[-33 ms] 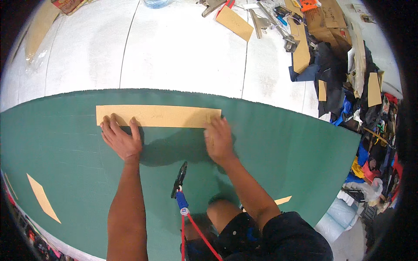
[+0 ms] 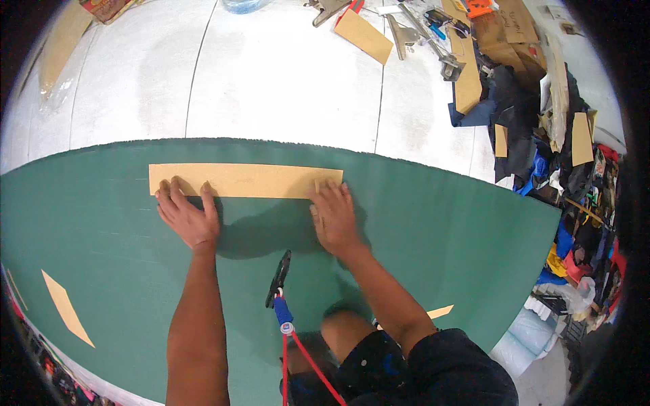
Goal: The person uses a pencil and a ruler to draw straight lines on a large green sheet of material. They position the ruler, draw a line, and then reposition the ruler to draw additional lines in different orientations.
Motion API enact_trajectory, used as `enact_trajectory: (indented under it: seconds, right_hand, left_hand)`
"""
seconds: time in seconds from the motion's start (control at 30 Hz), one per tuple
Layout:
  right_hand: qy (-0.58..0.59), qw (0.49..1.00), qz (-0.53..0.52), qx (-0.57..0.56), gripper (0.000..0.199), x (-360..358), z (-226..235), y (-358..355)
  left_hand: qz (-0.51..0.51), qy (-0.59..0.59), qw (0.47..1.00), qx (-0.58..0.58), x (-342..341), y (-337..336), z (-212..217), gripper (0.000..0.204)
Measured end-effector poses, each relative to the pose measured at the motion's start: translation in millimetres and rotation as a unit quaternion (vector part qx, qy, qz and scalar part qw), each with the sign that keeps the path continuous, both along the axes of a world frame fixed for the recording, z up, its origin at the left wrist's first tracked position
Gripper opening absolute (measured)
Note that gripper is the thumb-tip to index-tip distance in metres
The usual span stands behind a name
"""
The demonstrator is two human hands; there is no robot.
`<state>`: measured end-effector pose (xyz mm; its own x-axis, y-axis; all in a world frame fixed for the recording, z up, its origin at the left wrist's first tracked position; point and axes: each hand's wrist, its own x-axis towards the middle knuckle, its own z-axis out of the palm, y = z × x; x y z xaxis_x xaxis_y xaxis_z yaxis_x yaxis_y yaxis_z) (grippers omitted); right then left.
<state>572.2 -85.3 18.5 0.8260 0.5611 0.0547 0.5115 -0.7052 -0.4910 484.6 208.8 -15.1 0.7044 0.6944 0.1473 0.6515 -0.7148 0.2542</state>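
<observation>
Both palms down flat at mid-frame, spread open and grasping nothing: left hand (image 2: 186,220) pinned on the lower left end of the long tan cardboard strip (image 2: 245,180), right hand (image 2: 334,218) pressed on its lower right end, fingertips over the edge. Strip stretched level across the upper part of the big green sheet (image 2: 440,223), just below that sheet's top border, the white floor (image 2: 284,81) beyond it. Looked light, thin and fairly stiff, a pattern piece likely to skate on the smooth green cloth unless weighted at both ends, exactly as held; best taken by the short ends or pinched along a long edge, never bent mid-span. Green sheet itself seemed soft and limp, apt to ripple under a sideways push. Lower centre, dark tool with blue handle (image 2: 279,291) left lying on the green, red cord trailing down, touched by neither hand. Small tan offcut (image 2: 66,308) at lower left, another tan sliver (image 2: 439,312) at lower right, heaped fabric scraps (image 2: 575,203) down the right edge
</observation>
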Motion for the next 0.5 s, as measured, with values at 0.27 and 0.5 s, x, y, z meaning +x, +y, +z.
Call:
enact_trajectory:
  seconds: [0.27, 0.5]
  right_hand:
    - [0.023, 0.988, -0.07, -0.136, 0.035, -48, -3, -143]
    - [0.066, 0.951, -0.246, -0.175, 0.033, -80, 5, -314]
  left_hand:
    - [0.026, -0.082, 0.995, -0.05, 6, 3, -5, 0.062]
    - [-0.019, -0.034, 0.999, -0.031, -18, 37, -20, 0.063]
